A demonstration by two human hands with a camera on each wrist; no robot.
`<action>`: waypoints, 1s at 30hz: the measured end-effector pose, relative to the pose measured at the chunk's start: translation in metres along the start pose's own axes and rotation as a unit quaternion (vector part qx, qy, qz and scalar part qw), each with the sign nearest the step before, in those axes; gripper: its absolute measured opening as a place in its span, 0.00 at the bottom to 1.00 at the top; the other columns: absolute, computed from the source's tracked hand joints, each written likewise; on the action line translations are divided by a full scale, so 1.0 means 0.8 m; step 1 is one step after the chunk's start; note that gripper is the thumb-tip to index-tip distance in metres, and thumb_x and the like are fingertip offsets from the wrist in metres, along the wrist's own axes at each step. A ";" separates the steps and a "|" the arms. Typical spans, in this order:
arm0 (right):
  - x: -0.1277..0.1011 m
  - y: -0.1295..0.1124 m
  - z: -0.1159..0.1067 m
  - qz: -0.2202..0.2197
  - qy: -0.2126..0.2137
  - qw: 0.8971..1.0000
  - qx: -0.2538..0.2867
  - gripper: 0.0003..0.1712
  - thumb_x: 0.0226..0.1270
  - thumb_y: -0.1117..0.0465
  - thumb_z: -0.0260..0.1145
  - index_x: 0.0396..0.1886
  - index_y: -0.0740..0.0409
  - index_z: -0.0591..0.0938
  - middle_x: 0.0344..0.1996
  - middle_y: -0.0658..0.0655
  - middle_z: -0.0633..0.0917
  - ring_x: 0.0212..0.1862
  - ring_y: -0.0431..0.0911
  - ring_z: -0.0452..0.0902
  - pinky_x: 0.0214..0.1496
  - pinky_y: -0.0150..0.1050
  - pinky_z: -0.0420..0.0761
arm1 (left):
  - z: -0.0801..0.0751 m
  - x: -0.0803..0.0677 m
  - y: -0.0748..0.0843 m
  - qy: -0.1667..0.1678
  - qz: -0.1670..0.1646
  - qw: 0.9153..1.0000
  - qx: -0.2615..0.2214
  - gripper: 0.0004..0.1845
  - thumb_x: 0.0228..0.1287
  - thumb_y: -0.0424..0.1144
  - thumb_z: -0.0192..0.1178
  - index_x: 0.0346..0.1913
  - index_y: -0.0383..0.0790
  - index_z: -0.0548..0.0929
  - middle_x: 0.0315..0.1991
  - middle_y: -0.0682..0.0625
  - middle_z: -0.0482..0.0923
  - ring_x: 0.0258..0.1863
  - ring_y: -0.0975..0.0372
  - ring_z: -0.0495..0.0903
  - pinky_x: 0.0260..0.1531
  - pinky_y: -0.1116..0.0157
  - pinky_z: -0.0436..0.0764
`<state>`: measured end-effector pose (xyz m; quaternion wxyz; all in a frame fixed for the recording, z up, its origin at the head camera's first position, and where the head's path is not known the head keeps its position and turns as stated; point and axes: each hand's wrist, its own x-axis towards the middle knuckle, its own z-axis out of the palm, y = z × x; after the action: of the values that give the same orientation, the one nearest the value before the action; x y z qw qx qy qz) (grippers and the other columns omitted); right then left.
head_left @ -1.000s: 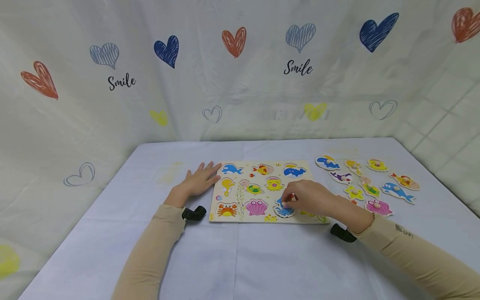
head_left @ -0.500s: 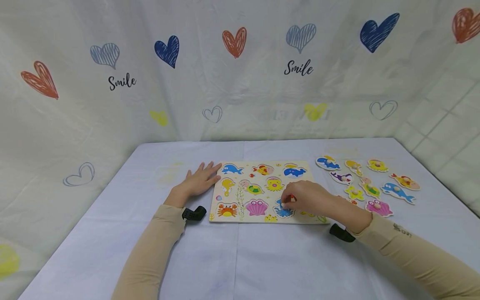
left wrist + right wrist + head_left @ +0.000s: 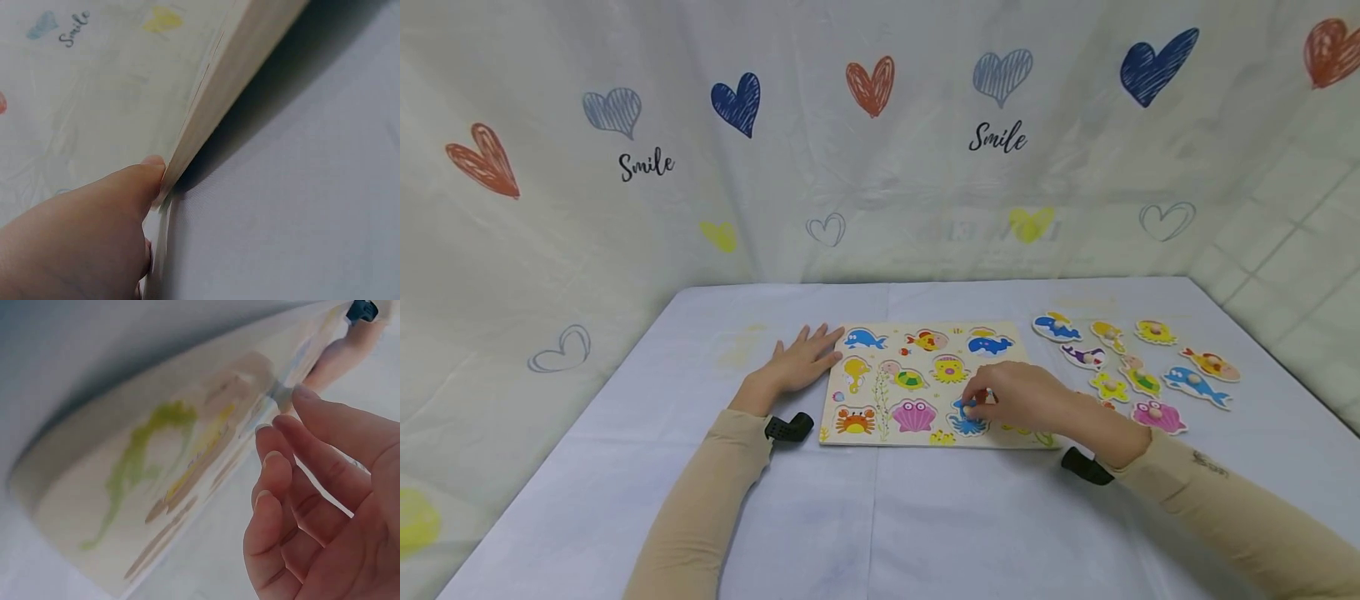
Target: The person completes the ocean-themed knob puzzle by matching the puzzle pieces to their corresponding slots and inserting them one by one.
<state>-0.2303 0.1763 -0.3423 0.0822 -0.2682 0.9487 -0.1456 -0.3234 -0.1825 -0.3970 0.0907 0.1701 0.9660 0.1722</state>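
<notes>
A wooden peg puzzle board (image 3: 861,398) printed with sea animals lies on the table. My left hand (image 3: 793,364) rests at its left edge with fingers spread; in the left wrist view the thumb (image 3: 150,175) touches the board's side (image 3: 206,119). Over the lower right of the board, my right hand (image 3: 1018,392) pinches the knob of a blue octopus puzzle piece (image 3: 967,423), which lies at the board's surface. Whether it sits fully in its recess I cannot tell. In the right wrist view, thumb and forefinger meet at the small knob (image 3: 282,398), the other fingers curled.
Several loose knobbed pieces lie right of the board, among them a pink shell (image 3: 1157,415), a blue dolphin (image 3: 1195,385), a red and yellow fish (image 3: 1210,364) and a blue whale (image 3: 1056,327). A heart-printed curtain (image 3: 925,167) hangs behind the table.
Very little differs. My right hand's fingers have shifted slightly at the octopus piece, still pinching its knob. My left hand stays in place.
</notes>
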 end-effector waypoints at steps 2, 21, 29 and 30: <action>-0.001 0.002 -0.004 0.003 0.004 1.000 0.005 0.09 0.67 0.56 0.75 0.46 0.48 0.90 0.34 0.42 0.84 0.35 0.42 0.75 0.38 0.37 0.78 | -0.001 -0.001 0.000 -0.001 -0.001 1.000 -0.002 0.34 0.82 0.60 0.40 0.84 0.56 0.51 0.83 0.45 0.42 0.81 0.45 0.33 0.70 0.31 0.33; -0.008 0.072 -0.052 0.008 0.132 0.988 0.077 0.12 0.72 0.63 0.70 0.51 0.62 0.87 0.37 0.52 0.86 0.38 0.48 0.76 0.36 0.38 0.77 | -0.001 0.002 0.000 0.000 -0.001 1.000 -0.001 0.34 0.81 0.60 0.40 0.84 0.56 0.51 0.83 0.45 0.42 0.81 0.45 0.33 0.70 0.31 0.33; 0.008 0.116 -0.061 0.077 0.130 0.982 0.109 0.16 0.76 0.60 0.65 0.57 0.65 0.84 0.43 0.61 0.85 0.39 0.52 0.75 0.35 0.38 0.77 | -0.002 0.000 0.000 0.000 -0.001 1.000 -0.002 0.34 0.82 0.60 0.40 0.84 0.55 0.51 0.83 0.44 0.43 0.81 0.44 0.33 0.70 0.31 0.33; 0.010 0.121 -0.062 0.085 0.129 0.982 0.112 0.17 0.76 0.60 0.65 0.57 0.66 0.83 0.44 0.62 0.85 0.39 0.53 0.76 0.36 0.39 0.78 | -0.002 0.000 0.000 -0.001 -0.001 1.000 -0.002 0.34 0.82 0.60 0.40 0.84 0.55 0.51 0.83 0.44 0.42 0.81 0.44 0.33 0.70 0.31 0.33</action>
<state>-0.2952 0.2623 -0.3266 0.0006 -0.1549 0.9483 -0.2771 -0.3235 -0.1828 -0.3953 0.0922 0.1693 0.9658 0.1736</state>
